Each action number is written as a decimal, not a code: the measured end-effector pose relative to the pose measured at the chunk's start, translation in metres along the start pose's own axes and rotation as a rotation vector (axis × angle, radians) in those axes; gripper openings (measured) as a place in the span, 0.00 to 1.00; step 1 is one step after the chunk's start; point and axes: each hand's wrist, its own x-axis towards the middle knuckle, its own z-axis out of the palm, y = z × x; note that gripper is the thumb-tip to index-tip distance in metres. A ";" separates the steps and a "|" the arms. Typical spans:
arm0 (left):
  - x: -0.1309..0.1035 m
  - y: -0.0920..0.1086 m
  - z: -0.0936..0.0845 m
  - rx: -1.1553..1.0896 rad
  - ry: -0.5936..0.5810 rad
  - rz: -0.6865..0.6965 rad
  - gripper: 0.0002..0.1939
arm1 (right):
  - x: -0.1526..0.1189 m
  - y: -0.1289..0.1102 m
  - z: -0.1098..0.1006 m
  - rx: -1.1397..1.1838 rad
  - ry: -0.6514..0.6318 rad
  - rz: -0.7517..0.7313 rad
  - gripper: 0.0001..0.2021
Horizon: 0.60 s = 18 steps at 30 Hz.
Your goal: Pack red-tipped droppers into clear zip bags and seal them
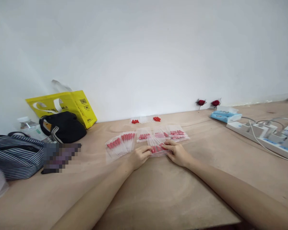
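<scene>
Between my hands lies a small clear plastic bag (159, 152) with red capsule-shaped pieces inside. My left hand (140, 157) pinches its left edge. On the other side, my right hand (177, 153) has its fingers closed on the bag's right edge. Similar bags with red pieces surround it: a fanned group (120, 145) to the left, one bag (144, 134) just behind, and another stack (178, 132) behind on the right. Farther back, close to the wall, are two small clusters of red pieces, a left cluster (135, 121) and a right cluster (156, 119), on clear plastic.
On the left stand a yellow bag (81, 110), a black cap-like item (69, 127), a plastic bottle (30, 126) and a striped pouch (19, 156). At right are a tissue pack (224, 115), a power strip (266, 142) with cables, and two red roses (215, 103) by the wall.
</scene>
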 end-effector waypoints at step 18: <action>0.007 0.007 0.005 0.015 -0.065 0.092 0.12 | -0.023 -0.003 -0.031 -0.350 -0.070 -0.336 0.12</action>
